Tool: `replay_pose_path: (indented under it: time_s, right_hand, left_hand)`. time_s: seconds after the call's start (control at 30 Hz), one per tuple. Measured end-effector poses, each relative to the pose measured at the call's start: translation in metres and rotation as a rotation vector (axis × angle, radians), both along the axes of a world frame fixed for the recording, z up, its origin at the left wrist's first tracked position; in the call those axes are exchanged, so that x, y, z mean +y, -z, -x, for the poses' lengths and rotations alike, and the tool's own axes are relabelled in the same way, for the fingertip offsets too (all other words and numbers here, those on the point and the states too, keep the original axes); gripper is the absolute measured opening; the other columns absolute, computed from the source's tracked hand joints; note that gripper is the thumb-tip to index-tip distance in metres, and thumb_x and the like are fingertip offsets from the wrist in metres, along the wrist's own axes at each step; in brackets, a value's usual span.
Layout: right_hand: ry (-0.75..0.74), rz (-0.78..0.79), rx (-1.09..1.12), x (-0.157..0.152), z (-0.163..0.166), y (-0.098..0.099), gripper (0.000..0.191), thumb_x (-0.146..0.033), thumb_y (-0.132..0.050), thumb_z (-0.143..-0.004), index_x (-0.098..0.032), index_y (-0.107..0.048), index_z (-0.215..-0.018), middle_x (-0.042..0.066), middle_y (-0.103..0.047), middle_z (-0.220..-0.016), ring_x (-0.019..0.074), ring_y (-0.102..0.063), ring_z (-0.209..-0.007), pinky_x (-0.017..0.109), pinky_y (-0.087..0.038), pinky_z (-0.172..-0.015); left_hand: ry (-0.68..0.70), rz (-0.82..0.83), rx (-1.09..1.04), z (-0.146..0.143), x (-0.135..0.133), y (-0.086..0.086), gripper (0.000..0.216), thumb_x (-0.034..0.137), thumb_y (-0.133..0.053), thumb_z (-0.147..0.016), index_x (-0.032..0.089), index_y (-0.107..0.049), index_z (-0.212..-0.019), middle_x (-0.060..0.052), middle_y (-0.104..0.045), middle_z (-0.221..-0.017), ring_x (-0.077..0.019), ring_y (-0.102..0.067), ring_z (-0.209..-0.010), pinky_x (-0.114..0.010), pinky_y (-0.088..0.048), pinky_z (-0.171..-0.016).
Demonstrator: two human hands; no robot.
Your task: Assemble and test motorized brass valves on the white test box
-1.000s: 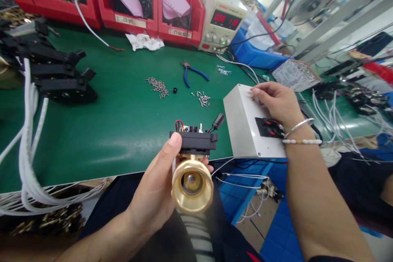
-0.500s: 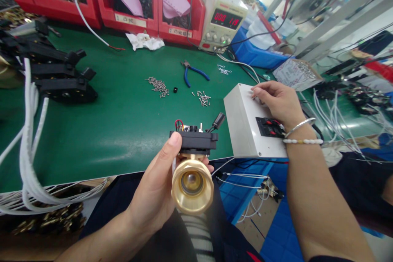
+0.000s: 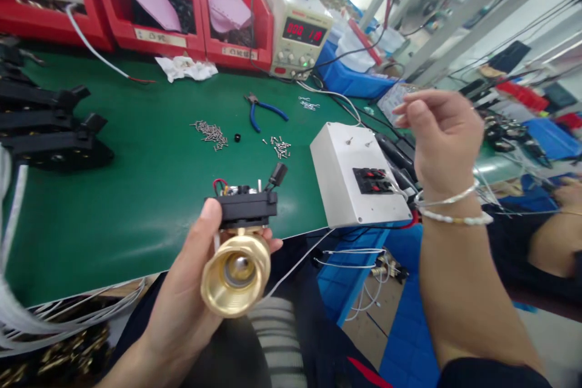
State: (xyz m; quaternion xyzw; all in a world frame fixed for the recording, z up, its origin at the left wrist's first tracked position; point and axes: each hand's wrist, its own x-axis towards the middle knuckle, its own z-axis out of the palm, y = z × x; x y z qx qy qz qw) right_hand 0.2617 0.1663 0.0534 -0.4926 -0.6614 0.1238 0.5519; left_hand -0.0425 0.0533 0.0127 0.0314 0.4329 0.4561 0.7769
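My left hand (image 3: 191,291) is wrapped round a brass valve (image 3: 236,276) with a black actuator base (image 3: 245,206) on top, held over my lap at the table's front edge. Its threaded brass opening faces me. Small wires and a black connector stick up from the base. My right hand (image 3: 443,136) hangs in the air above and to the right of a white switch box (image 3: 350,194), fingers loosely curled, with nothing that I can make out in them. Bracelets circle that wrist.
On the green mat (image 3: 150,194) lie screw piles (image 3: 211,132), blue pliers (image 3: 264,110) and black actuator housings (image 3: 50,133). Red bins (image 3: 159,42) and a power supply (image 3: 297,42) line the back. White cables (image 3: 27,315) hang at the left. Another person's arm (image 3: 550,242) shows at the right.
My right hand has lifted off the white box and risen to the right. The view has swung rightward, and the valve in my left hand sits further left in the picture.
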Motion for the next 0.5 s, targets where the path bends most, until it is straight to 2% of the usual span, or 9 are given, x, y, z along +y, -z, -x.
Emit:
replay_pose_path:
  time_s: [0.03,0.1,0.17,0.2,0.23,0.27,0.33,0.43,0.5]
  right_hand:
    - [-0.081,-0.004,0.027,-0.018,0.005,-0.011,0.011,-0.029,-0.072,-0.093,-0.019,-0.072,-0.096,0.004,-0.069,-0.087,0.0119,-0.063,-0.074,0.026,-0.052,-0.072]
    - [-0.346,0.175,-0.010,-0.059,0.018,-0.025,0.008,-0.026,-0.067,-0.098,-0.021,-0.072,-0.101,0.001,-0.070,-0.086,0.0116,-0.065,-0.074,0.025,-0.054,-0.071]
    - [-0.739,0.603,-0.227,-0.099,0.030,-0.019,0.013,-0.025,-0.066,-0.099,-0.022,-0.073,-0.110,0.001,-0.073,-0.095,0.0122,-0.071,-0.085,0.022,-0.058,-0.078]
    - [-0.895,0.800,-0.371,-0.116,0.034,-0.007,0.017,-0.025,-0.068,-0.098,-0.021,-0.073,-0.114,0.002,-0.074,-0.103,0.0129,-0.072,-0.091,0.022,-0.058,-0.081]
    - [-0.896,0.956,-0.554,-0.130,0.036,0.011,0.021,-0.025,-0.070,-0.097,-0.019,-0.073,-0.117,0.004,-0.073,-0.110,0.0150,-0.072,-0.097,0.023,-0.058,-0.087]
    - [-0.799,1.039,-0.740,-0.141,0.035,0.033,0.023,-0.024,-0.072,-0.094,-0.018,-0.074,-0.117,0.006,-0.073,-0.112,0.0182,-0.072,-0.101,0.026,-0.059,-0.091]
    - [-0.526,1.028,-0.977,-0.151,0.025,0.083,0.022,-0.017,-0.073,-0.089,-0.015,-0.076,-0.111,0.011,-0.072,-0.114,0.0234,-0.071,-0.106,0.032,-0.059,-0.098]
    - [-0.285,0.922,-0.962,-0.141,-0.003,0.146,0.030,-0.004,-0.059,-0.086,-0.008,-0.074,-0.111,0.023,-0.067,-0.120,0.0334,-0.064,-0.122,0.051,-0.051,-0.110]
    - [-0.246,0.819,-0.862,-0.124,-0.019,0.169,0.037,-0.004,-0.053,-0.082,-0.009,-0.075,-0.111,0.025,-0.068,-0.119,0.0369,-0.059,-0.129,0.059,-0.047,-0.113]
  left_hand:
    - [-0.021,0.007,0.039,0.003,0.001,-0.002,0.045,0.057,-0.062,-0.095,0.015,-0.078,-0.094,-0.011,-0.079,-0.081,-0.0249,-0.079,-0.078,-0.034,-0.068,-0.075]
    - [-0.096,-0.029,0.112,0.011,0.003,-0.004,0.039,0.052,-0.059,-0.099,0.017,-0.076,-0.094,-0.007,-0.079,-0.080,-0.0234,-0.078,-0.076,-0.038,-0.068,-0.078]
    - [-0.179,-0.090,0.168,0.019,0.007,-0.003,0.029,0.043,-0.057,-0.101,0.021,-0.073,-0.093,-0.002,-0.080,-0.081,-0.0227,-0.078,-0.074,-0.043,-0.069,-0.074]
    - [-0.225,-0.114,0.192,0.023,0.008,-0.002,0.025,0.040,-0.056,-0.102,0.023,-0.072,-0.092,0.001,-0.080,-0.083,-0.0224,-0.077,-0.072,-0.045,-0.069,-0.070]
    - [-0.260,-0.121,0.209,0.027,0.010,0.000,0.022,0.038,-0.055,-0.102,0.025,-0.071,-0.093,0.003,-0.080,-0.085,-0.0223,-0.077,-0.072,-0.045,-0.070,-0.068]
    - [-0.284,-0.110,0.220,0.031,0.012,0.002,0.021,0.038,-0.055,-0.102,0.026,-0.070,-0.095,0.004,-0.081,-0.087,-0.0224,-0.077,-0.073,-0.045,-0.070,-0.067]
    - [-0.309,-0.083,0.234,0.035,0.013,0.005,0.018,0.039,-0.057,-0.101,0.027,-0.069,-0.095,0.005,-0.081,-0.087,-0.0219,-0.078,-0.075,-0.042,-0.070,-0.067]
    - [-0.335,-0.092,0.276,0.034,0.013,0.005,0.020,0.035,-0.055,-0.102,0.025,-0.069,-0.092,0.004,-0.079,-0.080,-0.0196,-0.076,-0.071,-0.039,-0.070,-0.068]
    - [-0.330,-0.129,0.276,0.031,0.011,0.004,0.025,0.034,-0.054,-0.103,0.021,-0.070,-0.089,0.000,-0.078,-0.073,-0.0193,-0.075,-0.067,-0.040,-0.069,-0.069]
